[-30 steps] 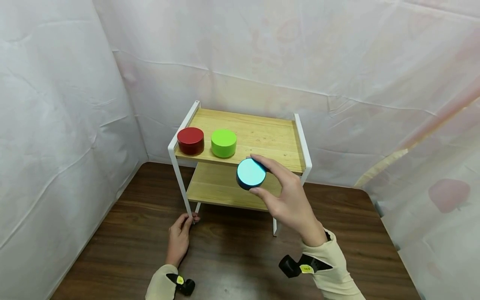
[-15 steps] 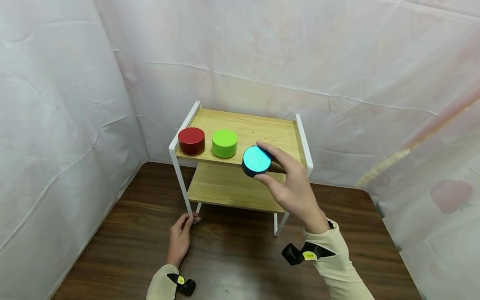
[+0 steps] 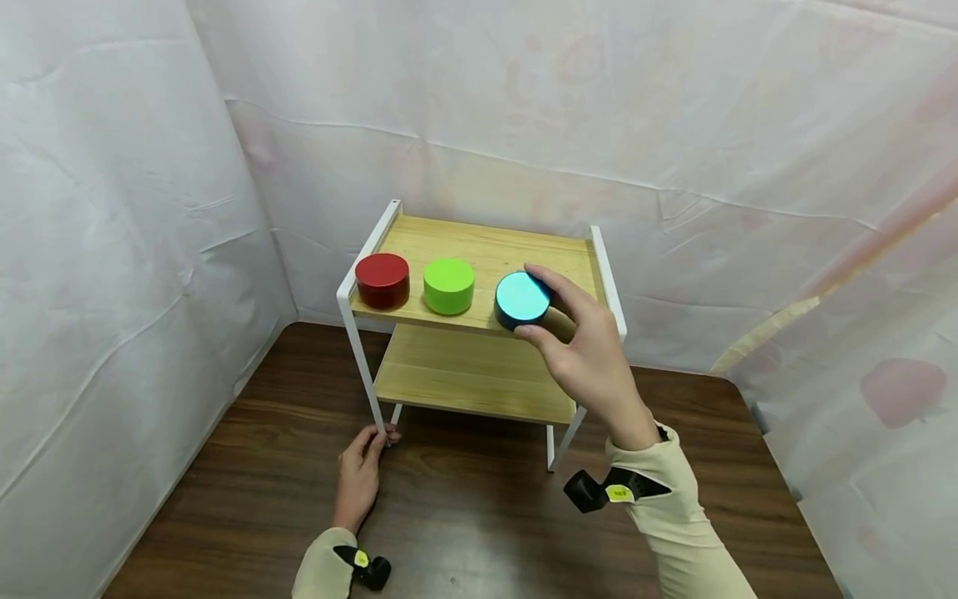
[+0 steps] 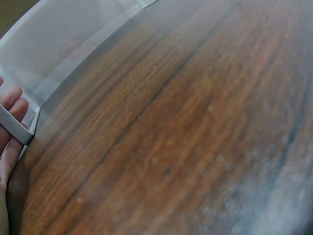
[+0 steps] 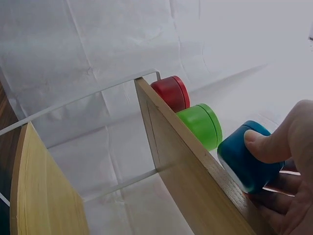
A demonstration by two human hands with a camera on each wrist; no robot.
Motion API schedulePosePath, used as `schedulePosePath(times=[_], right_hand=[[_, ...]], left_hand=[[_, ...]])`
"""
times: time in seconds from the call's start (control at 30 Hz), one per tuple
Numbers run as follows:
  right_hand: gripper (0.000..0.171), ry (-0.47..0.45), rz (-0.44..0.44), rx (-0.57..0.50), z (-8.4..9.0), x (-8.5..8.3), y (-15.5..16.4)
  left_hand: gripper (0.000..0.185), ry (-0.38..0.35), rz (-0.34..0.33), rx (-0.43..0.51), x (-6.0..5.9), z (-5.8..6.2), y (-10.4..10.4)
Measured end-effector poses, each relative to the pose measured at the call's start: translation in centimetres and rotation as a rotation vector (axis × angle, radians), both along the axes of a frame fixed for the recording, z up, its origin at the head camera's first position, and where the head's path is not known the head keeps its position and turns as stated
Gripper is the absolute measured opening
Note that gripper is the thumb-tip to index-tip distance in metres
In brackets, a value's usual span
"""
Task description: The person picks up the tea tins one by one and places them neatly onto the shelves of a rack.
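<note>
My right hand (image 3: 587, 353) grips a round blue tin (image 3: 521, 297) by its sides, thumb in front and fingers behind. The tin is right at the front edge of the top shelf (image 3: 516, 245), its base tilted slightly in the right wrist view. To its left on that shelf stand a lime green tin (image 3: 448, 287) and, near the left rail, a red tin (image 3: 382, 281). Low down, my left hand (image 3: 359, 476) pinches the foot of the rack's white front left leg (image 3: 362, 358); the left wrist view shows its fingers behind the white metal bar (image 4: 17, 128).
The two-tier rack has a lower wooden shelf (image 3: 471, 374) and a white right side frame (image 3: 609, 283). It stands on a dark wood table (image 3: 464, 516). Pale curtains (image 3: 479, 108) hang close behind and on both sides.
My right hand has carried the blue tin up and to the right, from in front of the rack to the top shelf's front edge. The left hand stays at the leg.
</note>
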State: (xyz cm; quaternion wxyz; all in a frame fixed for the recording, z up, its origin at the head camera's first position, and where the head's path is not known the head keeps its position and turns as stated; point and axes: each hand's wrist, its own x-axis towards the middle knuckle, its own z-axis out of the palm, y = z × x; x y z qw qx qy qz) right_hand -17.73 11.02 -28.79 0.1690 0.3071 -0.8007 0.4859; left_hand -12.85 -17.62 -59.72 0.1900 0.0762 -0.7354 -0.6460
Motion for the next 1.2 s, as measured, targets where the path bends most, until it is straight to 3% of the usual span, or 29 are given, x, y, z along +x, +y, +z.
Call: schedulePosePath(times=[0.23, 0.63, 0.97, 1.2], right_hand=[[0.069, -0.060, -0.017, 0.004, 0.1, -0.2, -0.2], [0.067, -0.093, -0.108, 0.123, 0.7, -0.5, -0.6], [0.066, -0.105, -0.145, 0.141, 0.6, -0.7, -0.8], [0.065, -0.088, -0.162, 0.154, 0.5, -0.8, -0.9]], left_hand=[[0.025, 0.027, -0.045, 0.010, -0.2, -1.2, -0.7], [0.026, 0.045, -0.050, -0.001, -0.3, -1.3, -0.7], [0.025, 0.015, -0.031, -0.019, -0.5, -1.9, -0.6], [0.025, 0.021, -0.024, -0.020, -0.5, -1.5, -0.4]])
